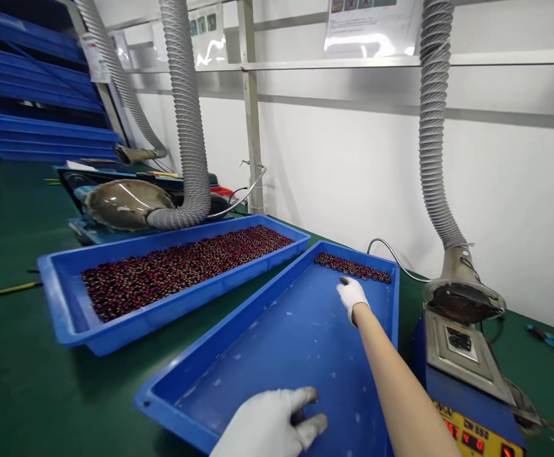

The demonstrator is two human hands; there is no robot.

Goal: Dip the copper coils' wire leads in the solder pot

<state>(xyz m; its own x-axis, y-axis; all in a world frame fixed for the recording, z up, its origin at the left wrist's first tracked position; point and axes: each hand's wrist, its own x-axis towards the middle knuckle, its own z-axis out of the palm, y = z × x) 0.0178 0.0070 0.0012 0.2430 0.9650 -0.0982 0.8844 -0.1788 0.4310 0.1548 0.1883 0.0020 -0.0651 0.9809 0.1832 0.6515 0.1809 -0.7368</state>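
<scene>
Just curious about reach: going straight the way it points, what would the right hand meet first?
The right hand would probably meet the band of small dark-red parts at the far end of the blue tray beneath it, though its height is hard to judge.

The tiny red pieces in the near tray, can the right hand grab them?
Likely yes: the right hand is close to the pieces in the blue tray, and nothing seems to stand between.
</scene>
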